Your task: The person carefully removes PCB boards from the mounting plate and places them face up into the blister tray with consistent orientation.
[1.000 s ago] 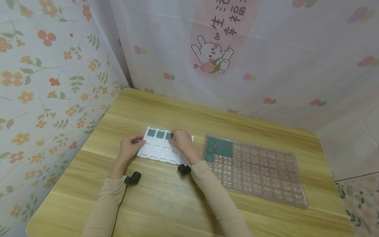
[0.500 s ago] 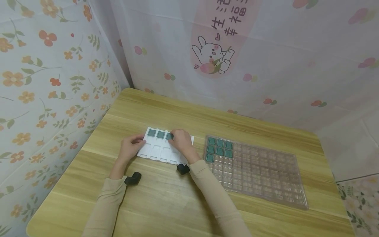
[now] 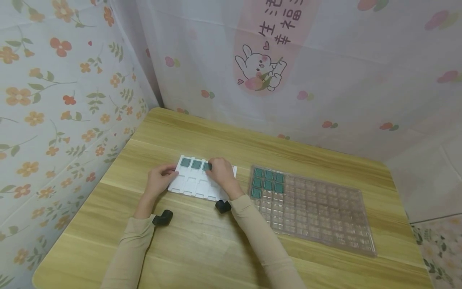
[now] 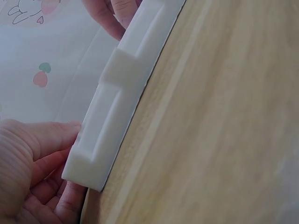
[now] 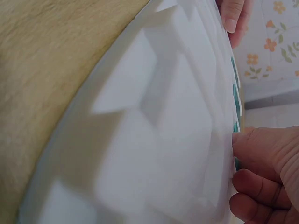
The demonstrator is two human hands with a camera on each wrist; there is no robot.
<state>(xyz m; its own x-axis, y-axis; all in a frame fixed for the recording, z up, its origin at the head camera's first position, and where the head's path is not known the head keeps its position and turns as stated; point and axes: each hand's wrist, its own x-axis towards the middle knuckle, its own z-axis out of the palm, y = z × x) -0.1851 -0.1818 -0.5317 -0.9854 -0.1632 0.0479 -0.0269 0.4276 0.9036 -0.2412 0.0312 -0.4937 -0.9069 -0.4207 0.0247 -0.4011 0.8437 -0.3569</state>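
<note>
My left hand (image 3: 157, 180) grips the left edge of a white tray (image 3: 189, 185) with rows of square pockets. In the left wrist view its thumb (image 4: 56, 135) lies on the tray's side, with the other fingers curled below. Two dark green square chips (image 3: 185, 162) sit in the tray's far row. My right hand (image 3: 221, 172) is at that same row, its thumb and fingers pinching a third green chip (image 3: 206, 166) at its pocket. The right hand covers part of this chip and the tray's far right pockets. In the right wrist view the thumb (image 5: 254, 144) meets the fingertips at the chip.
To the right lies a long clear plastic tray (image 3: 325, 212) with many small cells, and several green chips (image 3: 268, 184) fill its far left corner. Black wrist mounts (image 3: 163, 218) project from both sleeves over the wooden table (image 3: 191, 249). Patterned curtains (image 3: 216, 60) hang behind and at left.
Both hands stay at the white tray, with the right fingers still on the third chip. The head view shifts very slightly; no chip visibly changes place.
</note>
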